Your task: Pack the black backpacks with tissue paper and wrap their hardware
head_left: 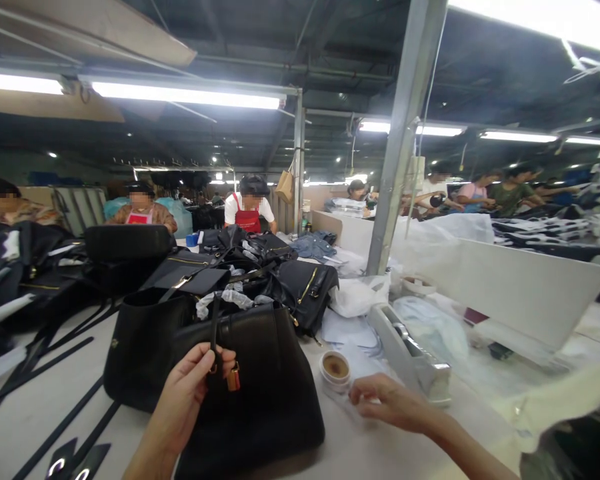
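Observation:
A black handbag (275, 380) stands in front of me, leaning against another black bag (140, 353). My left hand (190, 380) pinches its narrow black strap (214, 323) near a small gold ring. Beside those fingertips hangs a small gold padlock (234, 379). To the right of the handbag is a round white tub (335, 368) with a brown surface inside. My right hand (390, 402) is just right of this tub, fingers curled and pressed together. Something clear, like thin plastic, shows near its fingertips, but I cannot make out what they hold.
Black bags (305, 287) with gold zippers are heaped across the table. Loose black straps (55, 427) lie at left. A grey tape dispenser (410, 360) stands beyond my right hand, near a metal post (400, 153). Several people work behind, one in a red apron (246, 217).

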Action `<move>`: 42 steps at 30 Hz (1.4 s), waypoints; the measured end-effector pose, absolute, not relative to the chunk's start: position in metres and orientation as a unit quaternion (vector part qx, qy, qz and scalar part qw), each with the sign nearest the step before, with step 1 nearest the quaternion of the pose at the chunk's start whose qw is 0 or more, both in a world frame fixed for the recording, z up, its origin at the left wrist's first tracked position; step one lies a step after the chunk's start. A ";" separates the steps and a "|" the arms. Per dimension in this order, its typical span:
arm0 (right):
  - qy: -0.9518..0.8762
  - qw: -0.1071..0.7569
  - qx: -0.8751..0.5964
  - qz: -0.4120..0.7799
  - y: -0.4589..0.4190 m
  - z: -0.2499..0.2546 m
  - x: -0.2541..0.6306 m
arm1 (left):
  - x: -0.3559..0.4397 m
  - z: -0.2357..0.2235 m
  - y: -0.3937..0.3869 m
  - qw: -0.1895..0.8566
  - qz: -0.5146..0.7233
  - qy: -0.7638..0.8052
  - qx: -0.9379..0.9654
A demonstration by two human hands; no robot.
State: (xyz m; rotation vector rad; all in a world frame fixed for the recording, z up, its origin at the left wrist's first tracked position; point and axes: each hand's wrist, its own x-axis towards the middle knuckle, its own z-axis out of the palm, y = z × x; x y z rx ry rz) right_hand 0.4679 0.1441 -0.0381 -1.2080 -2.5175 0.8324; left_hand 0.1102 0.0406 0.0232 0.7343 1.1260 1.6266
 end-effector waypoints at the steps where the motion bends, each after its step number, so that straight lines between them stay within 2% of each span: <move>1: -0.862 0.128 -0.411 0.268 0.148 -0.040 0.469 | 0.110 0.023 0.040 0.493 0.671 0.464 0.302; 6: -0.816 0.235 -0.518 0.104 0.172 -0.054 0.486 | 0.110 0.022 0.040 0.491 0.670 0.471 0.298; 9: -0.787 0.207 -0.580 0.045 0.182 -0.059 0.495 | 0.110 0.022 0.042 0.487 0.674 0.475 0.288; 16: -0.780 0.129 -0.612 0.033 0.190 -0.061 0.493 | 0.109 0.020 0.044 0.484 0.668 0.483 0.292; 28: -0.782 0.119 -0.611 -0.020 0.215 -0.035 0.501 | 0.109 0.023 0.047 0.483 0.669 0.488 0.285; 35: -0.785 0.193 -0.589 -0.003 0.232 -0.018 0.510 | 0.111 0.027 0.043 0.479 0.668 0.493 0.286; 42: -0.759 0.348 -0.539 0.114 0.238 0.015 0.518 | 0.112 0.027 0.045 0.483 0.664 0.494 0.285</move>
